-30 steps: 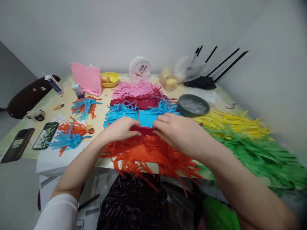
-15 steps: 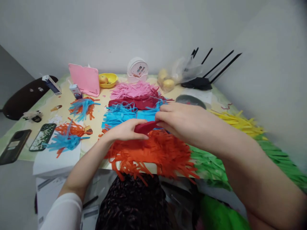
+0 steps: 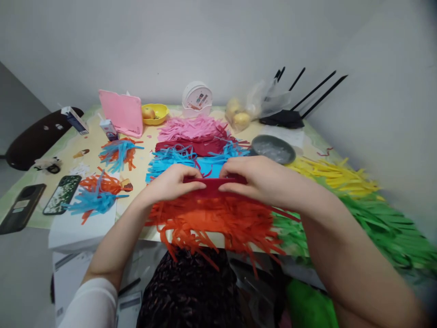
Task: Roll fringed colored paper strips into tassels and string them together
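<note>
A strip of dark red fringed paper (image 3: 212, 187) is stretched between my two hands, above the orange fringed paper (image 3: 205, 216). My left hand (image 3: 177, 182) pinches its left part between thumb and fingers. On the other side, my right hand (image 3: 252, 180) grips it the same way, and a few thin red strands stick out past that hand. Blue fringed paper (image 3: 170, 161) lies just beyond my hands. Farther back are a dark red fringed stack (image 3: 186, 147) and a pink fringed stack (image 3: 191, 129).
Yellow (image 3: 336, 175) and green fringed paper (image 3: 378, 228) lie at the right, near a grey dish (image 3: 273, 149). Blue-and-orange tassels (image 3: 97, 200), phones (image 3: 22, 207) and a pink tablet case (image 3: 121, 111) are on the left. A black router (image 3: 282, 119) stands behind.
My right hand has moved down and slightly right. The dark red paper, bunched and tilted before, is now drawn out level between both hands.
</note>
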Demonstrator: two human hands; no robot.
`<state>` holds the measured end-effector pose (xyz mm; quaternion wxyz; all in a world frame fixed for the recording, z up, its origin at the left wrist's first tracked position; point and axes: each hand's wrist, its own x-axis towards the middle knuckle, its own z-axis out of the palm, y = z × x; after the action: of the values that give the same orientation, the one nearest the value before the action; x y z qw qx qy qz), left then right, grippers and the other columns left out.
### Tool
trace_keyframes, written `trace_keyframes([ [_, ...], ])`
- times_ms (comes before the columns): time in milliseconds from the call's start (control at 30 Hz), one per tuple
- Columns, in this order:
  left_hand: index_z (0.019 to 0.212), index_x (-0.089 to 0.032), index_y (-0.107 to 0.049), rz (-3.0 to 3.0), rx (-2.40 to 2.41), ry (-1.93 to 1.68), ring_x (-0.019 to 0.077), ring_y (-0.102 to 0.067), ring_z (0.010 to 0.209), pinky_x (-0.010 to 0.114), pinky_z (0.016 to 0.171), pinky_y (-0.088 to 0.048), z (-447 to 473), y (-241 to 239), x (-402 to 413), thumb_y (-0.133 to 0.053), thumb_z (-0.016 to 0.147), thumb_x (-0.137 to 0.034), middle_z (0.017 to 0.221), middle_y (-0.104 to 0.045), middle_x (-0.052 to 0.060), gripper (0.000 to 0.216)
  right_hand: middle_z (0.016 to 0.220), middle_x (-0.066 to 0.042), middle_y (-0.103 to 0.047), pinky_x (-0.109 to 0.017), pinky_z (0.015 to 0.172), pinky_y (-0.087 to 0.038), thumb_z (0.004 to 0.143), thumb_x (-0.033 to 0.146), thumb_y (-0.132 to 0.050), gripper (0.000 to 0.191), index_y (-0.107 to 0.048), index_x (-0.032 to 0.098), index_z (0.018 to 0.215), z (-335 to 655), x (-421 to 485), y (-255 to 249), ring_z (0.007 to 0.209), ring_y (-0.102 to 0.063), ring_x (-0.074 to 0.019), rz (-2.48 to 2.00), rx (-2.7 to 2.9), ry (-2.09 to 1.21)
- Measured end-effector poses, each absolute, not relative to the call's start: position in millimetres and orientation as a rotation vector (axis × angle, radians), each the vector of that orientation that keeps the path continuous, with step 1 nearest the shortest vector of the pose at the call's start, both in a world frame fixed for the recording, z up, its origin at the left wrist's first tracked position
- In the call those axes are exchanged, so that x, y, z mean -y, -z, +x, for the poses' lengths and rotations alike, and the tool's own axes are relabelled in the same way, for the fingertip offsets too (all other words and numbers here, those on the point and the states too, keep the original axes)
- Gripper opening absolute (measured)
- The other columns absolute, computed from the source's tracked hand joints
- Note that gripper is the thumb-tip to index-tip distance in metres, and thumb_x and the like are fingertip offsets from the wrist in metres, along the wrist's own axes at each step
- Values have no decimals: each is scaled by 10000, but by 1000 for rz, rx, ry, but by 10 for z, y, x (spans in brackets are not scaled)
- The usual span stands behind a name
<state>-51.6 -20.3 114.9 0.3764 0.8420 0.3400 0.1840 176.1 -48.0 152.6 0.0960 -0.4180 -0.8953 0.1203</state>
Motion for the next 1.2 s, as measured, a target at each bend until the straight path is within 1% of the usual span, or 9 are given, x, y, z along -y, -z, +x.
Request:
trace_keyframes([
  [167,633,-147,-540,2081,-901,-435,83,-386,542,222,543,-283,-596,-1164,158,-581,881,-431,565,-465,-48,379,624,24,-602,-229,556,-339,882,335,-605,222,-614,191,713,1875,397,-1400,565,-495,-112,-1297,2469,-660],
  [267,602,-153,-494,2083,-918,-411,78,-355,525,218,526,-273,-604,-1188,152,-572,881,-440,548,-431,-50,407,593,28,-568,-226,534,-328,880,402,-596,291,-610,189,682,1886,377,-1356,548,-466,-109,-1282,2399,-783],
  [367,611,-154,-499,2073,-930,-388,79,-360,515,217,512,-264,-604,-1206,145,-561,880,-444,543,-422,-49,400,614,19,-572,-227,542,-331,877,454,-592,330,-607,183,688,1880,387,-1354,567,-466,-113,-1262,2369,-832],
  [533,626,-148,-529,2088,-902,-335,80,-359,512,226,510,-250,-635,-1200,125,-521,903,-457,542,-412,-44,415,613,28,-539,-220,541,-326,865,428,-601,296,-565,191,692,1871,445,-1316,565,-440,-109,-1258,2333,-814],
  [600,617,-150,-516,2099,-893,-329,83,-358,520,231,517,-251,-647,-1193,122,-503,915,-472,546,-412,-40,440,596,37,-509,-220,535,-320,868,408,-596,304,-519,196,664,1862,481,-1289,552,-415,-106,-1273,2302,-787],
  [700,604,-153,-498,2107,-878,-319,88,-354,530,235,528,-263,-648,-1179,124,-471,935,-492,557,-411,-37,474,599,39,-503,-224,540,-325,869,388,-601,286,-513,199,673,1853,530,-1257,554,-414,-108,-1305,2275,-757],
  [867,775,-146,-613,2095,-877,-310,102,-442,598,216,558,-310,-610,-1133,133,-666,811,-455,660,-540,-35,315,594,38,-510,-224,524,-321,857,367,-628,273,-518,201,671,1880,565,-1218,547,-426,-111,-1326,2234,-743],
  [1067,678,-130,-632,2004,-901,-264,87,-398,541,212,521,-283,-594,-1116,136,-659,800,-459,582,-510,-34,352,619,25,-551,-227,527,-326,861,338,-636,241,-542,195,691,1898,618,-1177,559,-457,-114,-1325,2205,-739],
  [1200,667,-124,-627,1996,-865,-227,81,-377,531,214,511,-263,-617,-1158,118,-635,817,-459,568,-477,-37,368,672,11,-615,-231,562,-360,864,325,-632,161,-622,192,773,1898,645,-1140,597,-509,-127,-1327,2181,-752],
])
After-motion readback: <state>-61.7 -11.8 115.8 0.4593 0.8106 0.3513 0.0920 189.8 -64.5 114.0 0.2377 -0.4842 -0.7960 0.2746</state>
